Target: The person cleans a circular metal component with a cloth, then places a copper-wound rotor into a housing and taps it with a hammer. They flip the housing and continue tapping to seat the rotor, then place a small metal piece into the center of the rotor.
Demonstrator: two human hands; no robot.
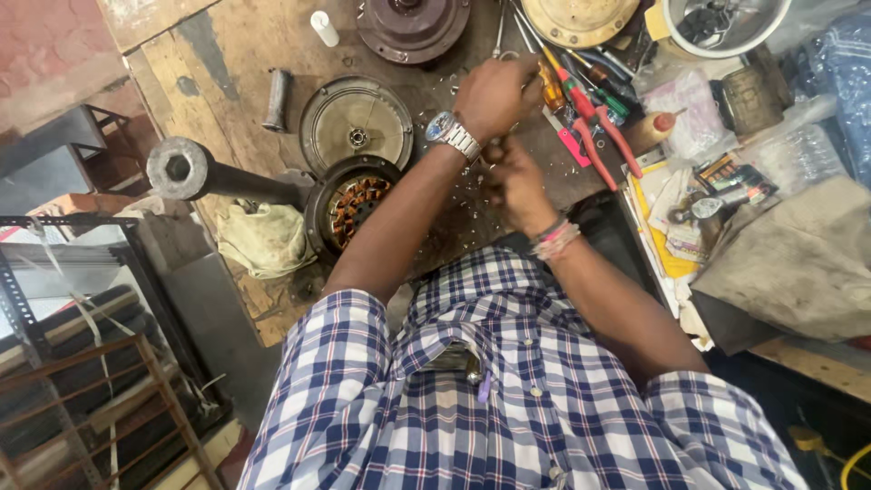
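My left hand (497, 93), with a metal watch on its wrist, is closed in a fist over the workbench, next to a group of screwdrivers (555, 88). It grips something small that stays hidden inside the fingers. Just below it, my right hand (515, 184), with a beaded band on the wrist, is closed too and touches the left hand from underneath. What it holds is also hidden. To the left lie a round grey motor cover (356, 122) and a motor stator with copper windings (351, 205).
Red-handled pliers (599, 136) lie right of the hands. A thick steel pipe (204, 174) juts from the bench's left edge beside a dirty rag (266, 238). A dark round housing (413, 27), a yellow disc (579, 18) and a steel bowl (726, 23) sit at the back. Clutter fills the right side.
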